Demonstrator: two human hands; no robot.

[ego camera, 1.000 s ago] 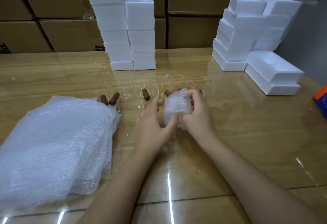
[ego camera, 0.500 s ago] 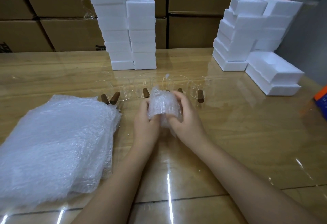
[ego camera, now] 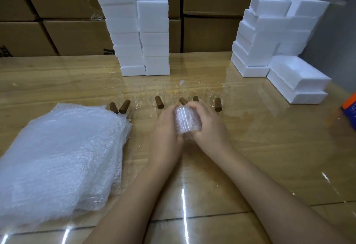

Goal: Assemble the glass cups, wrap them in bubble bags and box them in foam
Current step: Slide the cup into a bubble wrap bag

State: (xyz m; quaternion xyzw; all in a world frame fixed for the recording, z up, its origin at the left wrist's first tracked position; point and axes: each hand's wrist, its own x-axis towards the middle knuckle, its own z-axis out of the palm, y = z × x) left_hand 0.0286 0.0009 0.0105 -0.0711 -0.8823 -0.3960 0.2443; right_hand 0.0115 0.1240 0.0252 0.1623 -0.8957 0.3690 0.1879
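Glossy wooden desk [ego camera: 269, 147]. Left hand [ego camera: 165, 128] and right hand [ego camera: 210, 126] both clamp the bubble-wrapped cup [ego camera: 185, 121] at centre. Open foam box [ego camera: 296, 74] lies at two o'clock, nearer the right hand.

White foam boxes [ego camera: 154, 35]; brown cup handles [ego camera: 159, 102]; clear bubble bags [ego camera: 57, 157]

bubble bags [ego camera: 57, 159] left on table [ego camera: 269, 147] | glass cups [ego camera: 154, 95] centre row | foam boxes [ego camera: 154, 35] behind

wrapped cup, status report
Left hand, right hand both gripping wrapped cup. Bare cups in a row just behind. Path to foam boxes looks clear.
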